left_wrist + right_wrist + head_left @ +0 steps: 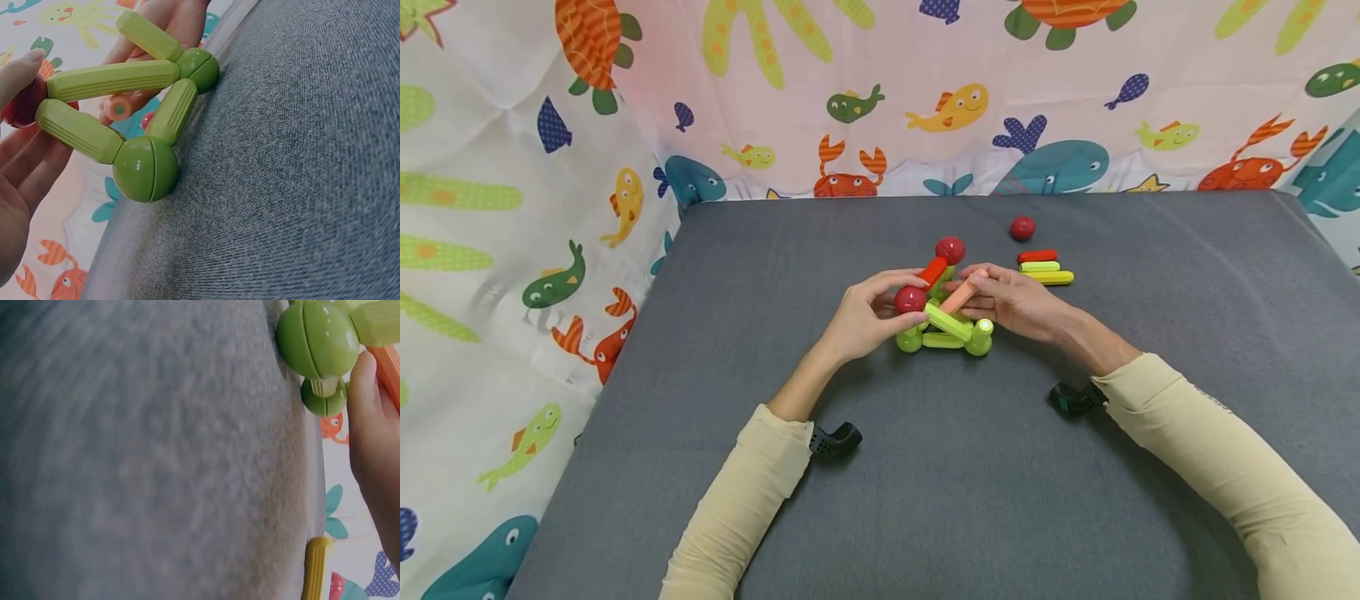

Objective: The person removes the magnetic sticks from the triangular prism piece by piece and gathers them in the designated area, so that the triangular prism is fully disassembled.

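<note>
A frame of light green rods and green balls stands on the grey table. Red balls top its left and far corners, with a red rod between them. My left hand grips the left red ball between thumb and fingers; the left wrist view shows the thumb on this ball. In my right hand a salmon-orange rod is pinched, tilted above the frame. Its hollow end faces the left wrist camera. Whether its lower end touches the frame, I cannot tell.
Behind my right hand lie a loose red ball and a row of rods: red, light green and yellow. A cloth printed with sea animals hangs along the back and left of the table.
</note>
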Demonstrator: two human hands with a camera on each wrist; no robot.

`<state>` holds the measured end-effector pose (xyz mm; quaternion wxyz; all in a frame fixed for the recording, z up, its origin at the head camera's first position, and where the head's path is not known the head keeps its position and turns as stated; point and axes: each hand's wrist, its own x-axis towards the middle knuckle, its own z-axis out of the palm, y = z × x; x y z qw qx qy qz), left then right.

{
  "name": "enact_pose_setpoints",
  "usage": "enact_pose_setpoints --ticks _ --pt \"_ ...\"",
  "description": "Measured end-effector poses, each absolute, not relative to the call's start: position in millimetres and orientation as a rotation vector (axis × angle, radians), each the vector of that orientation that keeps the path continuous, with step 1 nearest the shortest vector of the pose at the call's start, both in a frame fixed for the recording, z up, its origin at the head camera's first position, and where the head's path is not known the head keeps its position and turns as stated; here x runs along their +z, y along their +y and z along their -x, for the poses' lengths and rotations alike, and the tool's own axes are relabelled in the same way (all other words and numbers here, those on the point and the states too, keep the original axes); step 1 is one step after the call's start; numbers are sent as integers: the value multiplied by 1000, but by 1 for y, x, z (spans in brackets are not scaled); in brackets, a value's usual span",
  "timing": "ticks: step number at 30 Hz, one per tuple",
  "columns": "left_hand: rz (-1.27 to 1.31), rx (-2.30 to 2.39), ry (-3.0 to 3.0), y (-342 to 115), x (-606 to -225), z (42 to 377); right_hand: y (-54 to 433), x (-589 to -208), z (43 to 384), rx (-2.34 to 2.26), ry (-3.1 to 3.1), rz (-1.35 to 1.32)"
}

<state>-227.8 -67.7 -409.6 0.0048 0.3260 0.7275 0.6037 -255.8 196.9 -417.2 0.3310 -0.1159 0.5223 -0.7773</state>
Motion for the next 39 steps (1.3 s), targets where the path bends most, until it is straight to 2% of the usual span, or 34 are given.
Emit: enact_pose_setpoints --ticks 15,28,39 --pt "-1020 1893 2287 -68 -410 227 217 -414 257 -2105 1697 -56" --pt "-1016 1897 2286 -68 -410 227 242 -408 243 -2365 1570 -281" --pt "-999 1893 2292 -67 -409 226 267 -404 230 -2319 1565 -516"
